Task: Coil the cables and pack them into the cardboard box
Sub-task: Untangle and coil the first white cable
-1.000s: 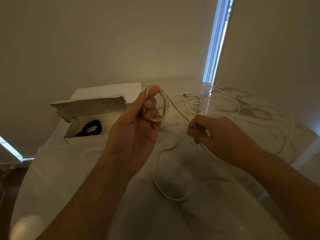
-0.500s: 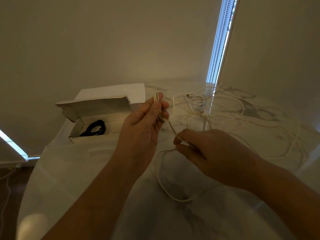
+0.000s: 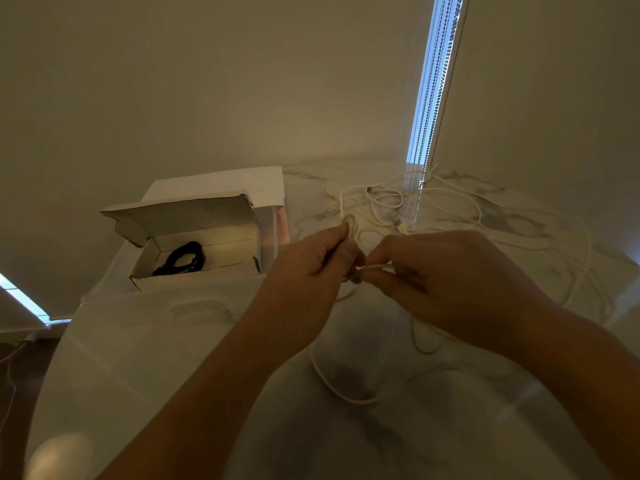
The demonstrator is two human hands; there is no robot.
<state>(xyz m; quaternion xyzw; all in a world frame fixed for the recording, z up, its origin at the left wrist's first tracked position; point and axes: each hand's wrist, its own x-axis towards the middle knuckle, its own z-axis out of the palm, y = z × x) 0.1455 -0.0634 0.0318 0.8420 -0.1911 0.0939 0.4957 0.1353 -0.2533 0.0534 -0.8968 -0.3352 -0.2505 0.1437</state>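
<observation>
My left hand (image 3: 313,268) pinches a small coil of white cable (image 3: 350,227), seen edge-on above its fingers. Close beside it, my right hand (image 3: 446,271) pinches the same cable's free strand (image 3: 375,267), fingertips almost touching the left thumb. The rest of that cable hangs down in a loop (image 3: 346,393) over the marble table (image 3: 138,358). An open cardboard box (image 3: 194,271) stands at the left with a coiled black cable (image 3: 185,259) inside it.
More loose white cables (image 3: 408,209) lie tangled at the table's back, with strands trailing along the right side (image 3: 585,268). The box lid (image 3: 180,213) stands raised behind the box. A wall and a blind with bead chains (image 3: 433,98) are behind.
The coil has turned from a round loop facing me to edge-on. My right hand has moved left and up along the strand until it meets the left hand.
</observation>
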